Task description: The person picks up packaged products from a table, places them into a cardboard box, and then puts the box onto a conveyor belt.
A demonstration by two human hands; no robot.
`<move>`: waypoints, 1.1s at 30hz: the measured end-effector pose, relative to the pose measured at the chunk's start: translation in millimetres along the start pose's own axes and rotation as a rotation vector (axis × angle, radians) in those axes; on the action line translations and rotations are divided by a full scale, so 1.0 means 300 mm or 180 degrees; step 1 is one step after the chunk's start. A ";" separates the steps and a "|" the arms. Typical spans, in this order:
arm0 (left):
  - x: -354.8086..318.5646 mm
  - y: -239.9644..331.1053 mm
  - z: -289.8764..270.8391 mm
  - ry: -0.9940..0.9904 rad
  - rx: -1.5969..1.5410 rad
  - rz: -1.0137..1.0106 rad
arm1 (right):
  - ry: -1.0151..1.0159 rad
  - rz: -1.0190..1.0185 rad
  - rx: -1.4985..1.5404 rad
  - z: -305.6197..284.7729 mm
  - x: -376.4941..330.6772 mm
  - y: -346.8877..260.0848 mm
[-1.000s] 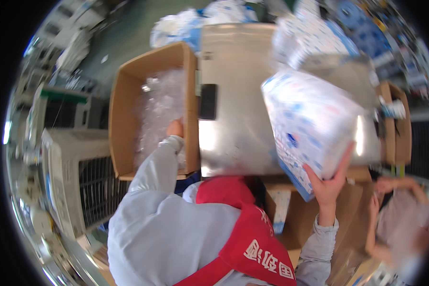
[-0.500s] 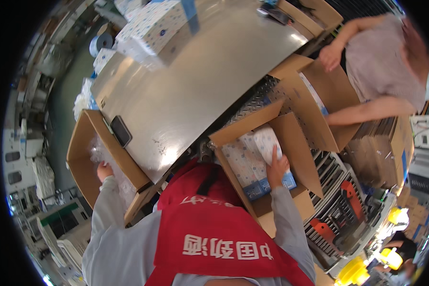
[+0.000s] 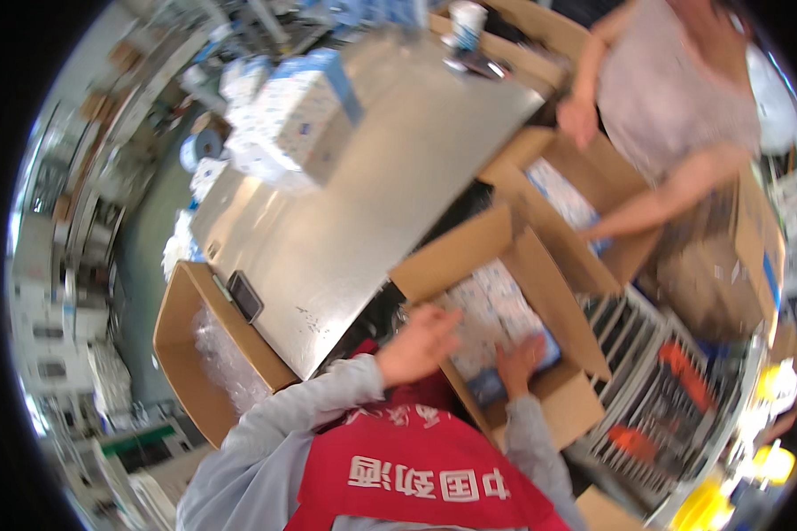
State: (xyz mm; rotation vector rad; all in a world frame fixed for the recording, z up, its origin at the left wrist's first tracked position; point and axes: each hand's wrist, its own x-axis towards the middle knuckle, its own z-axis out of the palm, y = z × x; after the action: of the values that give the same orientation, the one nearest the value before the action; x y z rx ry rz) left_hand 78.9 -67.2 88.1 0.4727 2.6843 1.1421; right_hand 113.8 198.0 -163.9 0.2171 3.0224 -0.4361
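Observation:
An open cardboard carton [image 3: 553, 288] stands in front of me, tilted in view. Inside lie white patterned soft packs [image 3: 491, 296] with blue ends. My right hand [image 3: 521, 361] rests on the packs near their blue end, fingers spread. Over the carton's near left side is my left hand [image 3: 416, 343], smeared by motion; whether it holds anything is not clear. To the left, a second open carton [image 3: 181, 354] has crumpled clear plastic film [image 3: 226, 358] in it.
A metal table [image 3: 363, 168] carries stacked patterned packs [image 3: 297, 115] and a phone [image 3: 244, 296]. A co-worker's hand [image 3: 578, 121] is above another carton [image 3: 584, 257] at right; their other arm reaches inside. Flattened cardboard [image 3: 713, 274] and a roller conveyor [image 3: 655, 389] lie right.
My left hand has left the film in the left carton and moved right to the front carton. My right hand has shifted slightly lower over the packs. The whole view has shifted.

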 end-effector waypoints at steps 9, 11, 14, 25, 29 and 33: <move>0.041 -0.191 -0.232 0.0796 -0.0266 0.0567 | -0.1561 -0.0366 0.0873 -0.048 0.284 0.309; -0.052 -0.353 -0.363 0.1318 -0.0244 -0.0200 | -0.0501 0.0051 0.2172 -0.108 0.189 0.157; -0.210 -0.669 -0.490 0.1657 -0.0001 -0.1360 | -0.0308 0.0431 0.2723 -0.249 0.069 -0.078; -0.273 -0.992 -0.350 0.2169 0.1395 -0.1467 | -0.1227 -0.0132 0.1562 -0.502 0.067 -0.666; -0.225 -0.969 -0.339 0.1809 0.1981 -0.2006 | -0.0955 -0.0705 0.1578 -0.452 0.107 -0.707; -0.178 -0.830 -0.367 0.1270 0.1815 -0.2282 | -0.0669 -0.0504 0.1934 -0.475 0.039 -0.700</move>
State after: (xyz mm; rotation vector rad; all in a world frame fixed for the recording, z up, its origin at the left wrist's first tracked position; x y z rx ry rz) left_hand 42.7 -322.2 -14.5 -0.6898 3.0576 0.2799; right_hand 62.0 41.0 28.9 -0.0363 2.6248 -1.2928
